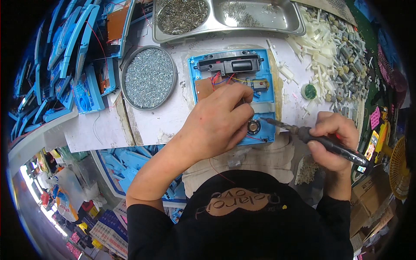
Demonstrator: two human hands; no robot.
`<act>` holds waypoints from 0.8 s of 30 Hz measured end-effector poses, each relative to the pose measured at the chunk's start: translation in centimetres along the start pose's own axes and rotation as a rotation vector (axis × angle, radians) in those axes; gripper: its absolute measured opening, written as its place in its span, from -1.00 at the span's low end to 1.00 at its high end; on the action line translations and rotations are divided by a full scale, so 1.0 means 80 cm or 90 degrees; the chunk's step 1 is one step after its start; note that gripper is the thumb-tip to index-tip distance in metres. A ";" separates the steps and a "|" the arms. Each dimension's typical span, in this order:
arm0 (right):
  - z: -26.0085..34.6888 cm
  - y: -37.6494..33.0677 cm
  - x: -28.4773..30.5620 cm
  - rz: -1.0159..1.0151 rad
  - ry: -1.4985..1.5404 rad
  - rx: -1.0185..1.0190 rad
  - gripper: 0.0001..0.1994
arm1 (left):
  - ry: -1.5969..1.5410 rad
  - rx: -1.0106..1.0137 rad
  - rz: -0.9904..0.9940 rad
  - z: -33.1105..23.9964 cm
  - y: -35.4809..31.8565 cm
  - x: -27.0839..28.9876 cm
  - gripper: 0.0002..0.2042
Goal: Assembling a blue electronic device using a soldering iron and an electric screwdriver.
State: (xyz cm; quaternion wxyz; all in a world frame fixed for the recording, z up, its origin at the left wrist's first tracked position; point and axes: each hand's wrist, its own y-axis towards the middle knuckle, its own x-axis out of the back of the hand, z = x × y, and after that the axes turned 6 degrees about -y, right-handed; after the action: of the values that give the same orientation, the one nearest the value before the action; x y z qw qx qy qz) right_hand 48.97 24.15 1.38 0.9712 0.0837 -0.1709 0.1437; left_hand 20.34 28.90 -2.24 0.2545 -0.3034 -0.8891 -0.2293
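Note:
A blue plastic housing (264,65) lies open on the table in front of me. It holds a black mechanism with a roller (242,66), a brown circuit board (203,88), a small motor-like part (260,85), a round speaker (254,126) and thin coloured wires. My left hand (219,117) rests over the housing's lower left, fingers curled and closed; what they grip is hidden beneath them. In my right hand (333,136) is a soldering iron (339,151) with a dark handle, its tip pointing left, near the speaker.
A round tray of screws (149,78) stands left of the housing; a steel tray (258,31) with small metal parts sits behind. White plastic pieces (318,37) and small motors (351,52) pile up at right, by a green round pot (308,91). Blue housings (65,47) stack at far left.

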 end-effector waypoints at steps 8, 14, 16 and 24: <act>-0.011 -0.023 0.014 -0.097 0.038 -0.007 -0.75 | 0.015 0.011 0.017 -0.002 -0.002 0.000 -0.77; -0.014 -0.032 0.019 -0.130 0.049 -0.016 -0.74 | -0.040 0.014 0.018 -0.015 0.000 0.004 -0.72; -0.016 -0.034 0.020 -0.133 0.047 -0.014 -0.74 | -0.026 0.001 0.033 -0.018 0.000 0.005 -0.71; -0.017 -0.040 0.016 -0.169 0.059 -0.032 -0.74 | 0.123 0.030 -0.042 -0.031 -0.020 -0.016 -0.71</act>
State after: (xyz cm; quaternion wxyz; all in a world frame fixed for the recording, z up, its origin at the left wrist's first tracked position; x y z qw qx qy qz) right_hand 51.55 21.74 0.22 0.9903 0.0742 -0.1167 0.0136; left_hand 20.95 25.83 -1.54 0.3384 -0.2443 -0.8751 -0.2448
